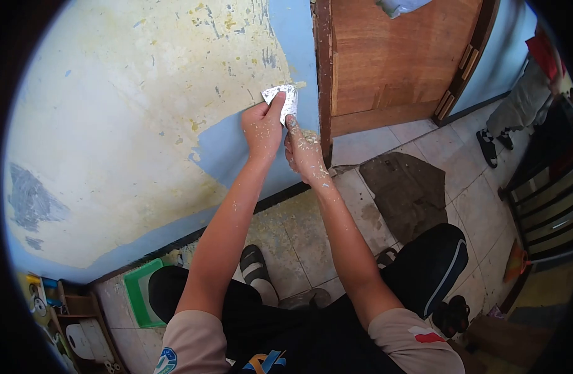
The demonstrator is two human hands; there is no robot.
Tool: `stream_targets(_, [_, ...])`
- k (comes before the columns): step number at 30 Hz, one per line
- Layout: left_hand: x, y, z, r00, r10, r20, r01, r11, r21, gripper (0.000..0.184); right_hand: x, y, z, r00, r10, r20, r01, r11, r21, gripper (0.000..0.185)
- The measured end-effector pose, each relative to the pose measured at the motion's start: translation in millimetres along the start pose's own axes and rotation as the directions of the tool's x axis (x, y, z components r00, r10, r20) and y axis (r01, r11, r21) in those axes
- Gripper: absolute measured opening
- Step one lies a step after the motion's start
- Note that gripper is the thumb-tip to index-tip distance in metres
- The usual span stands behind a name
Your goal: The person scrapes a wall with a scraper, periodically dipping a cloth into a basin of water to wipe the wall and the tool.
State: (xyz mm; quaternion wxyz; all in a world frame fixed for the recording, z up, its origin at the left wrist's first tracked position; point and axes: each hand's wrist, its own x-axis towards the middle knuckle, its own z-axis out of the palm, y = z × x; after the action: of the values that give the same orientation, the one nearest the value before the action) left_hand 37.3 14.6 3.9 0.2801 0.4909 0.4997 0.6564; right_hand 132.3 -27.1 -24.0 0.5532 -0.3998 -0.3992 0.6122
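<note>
Scraper blade (291,100) was found at the wall (143,93), left of the brown door frame (324,75), in a narrow grip shared by both hands: the left hand (261,129) set its thumb on the blade's face, and the right hand (306,157) pinched the lower corner. Whether the full edge met the wall could not be told. Sound practice, in this assessor's judgement, called for a shallow angle, even pressure and short strokes, with corners kept from gouging. Cream paint was worn and patchy over blue, with flakes on both hands. A brown cloth (405,193) lay on the tiled floor (293,224) to the right, a green tray (131,299) near left; a person (522,103) stood far right.
</note>
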Motion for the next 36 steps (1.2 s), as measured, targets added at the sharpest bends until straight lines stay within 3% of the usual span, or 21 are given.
stream_targets(2, [4.5, -2.7, -4.0, 0.999, 0.033, 0.006, -0.034, 0.995, 0.098, 0.043, -1.5, -2.3, 3.9, 0.999, 0.05, 0.016, -0.051, 0.998, 0.041, 0.057])
stream_targets(4, [4.8, 12.8, -0.8, 0.999, -0.027, 0.016, 0.028, 0.999, -0.033, 0.044, 1.0, -10.7, 4.2, 0.998, 0.055, 0.031, -0.057, 0.997, 0.047, 0.057])
stream_targets(12, [-4.5, 12.9, 0.2, 0.997, -0.068, 0.028, 0.069, 0.997, -0.039, 0.043, 0.5, -6.5, -2.6, 1.0, -0.005, 0.01, 0.005, 1.0, 0.025, 0.059])
stream_targets(21, [9.1, 13.3, 5.4, 0.999, -0.046, 0.006, 0.047, 0.998, -0.043, 0.042, 3.4, -27.2, -2.7, 0.999, 0.05, 0.005, -0.049, 0.995, -0.089, 0.06])
stream_targets(26, [7.5, 29.5, 9.4, 0.999, -0.051, 0.0, 0.051, 0.992, -0.112, 0.043, 1.8, -38.0, -1.8, 0.999, 0.048, 0.02, -0.046, 0.997, -0.063, 0.062])
stream_targets(34, [9.7, 18.6, 8.4, 1.0, -0.03, 0.002, 0.03, 0.997, -0.075, 0.046, -0.9, -35.4, -2.8, 0.999, 0.053, -0.001, -0.053, 0.993, -0.106, 0.063])
stream_targets(36, [15.2, 24.4, 11.3, 0.999, -0.036, 0.021, 0.038, 0.994, -0.1, 0.046, 2.8, -41.5, -0.1, 0.997, 0.06, 0.043, -0.059, 0.997, -0.042, 0.063])
